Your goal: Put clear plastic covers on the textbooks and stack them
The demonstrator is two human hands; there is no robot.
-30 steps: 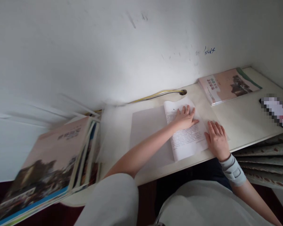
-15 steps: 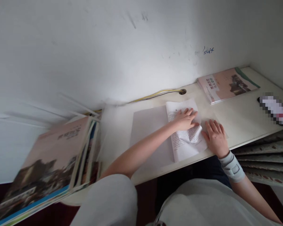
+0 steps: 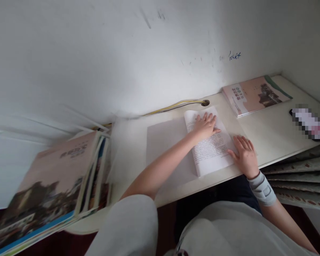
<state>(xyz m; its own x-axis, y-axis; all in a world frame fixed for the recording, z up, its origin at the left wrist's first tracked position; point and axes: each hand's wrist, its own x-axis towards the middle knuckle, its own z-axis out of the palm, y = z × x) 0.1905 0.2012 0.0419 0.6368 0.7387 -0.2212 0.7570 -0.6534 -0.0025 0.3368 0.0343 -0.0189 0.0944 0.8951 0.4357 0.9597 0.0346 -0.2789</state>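
A printed sheet of paper, curved along its left side, lies on top of a grey translucent sheet on the desk. Across the upper part of the paper rests my left hand, fingers spread and palm down. My right hand lies flat at the paper's right edge, fingers stretched out, partly over a clear strip of the sheet. A grey wrist brace wraps my right wrist. Neither hand grips anything. Whether the paper is one sheet or several, I cannot tell.
Pink-covered books lie at the back right, with a blurred phone nearer the right edge. Several upright books stand at the left. Yellow and black cables run along the wall into a desk hole.
The paper, crumpled between my hands before, now lies smoother. My left hand has shifted slightly up and left on it; my right hand has hardly moved.
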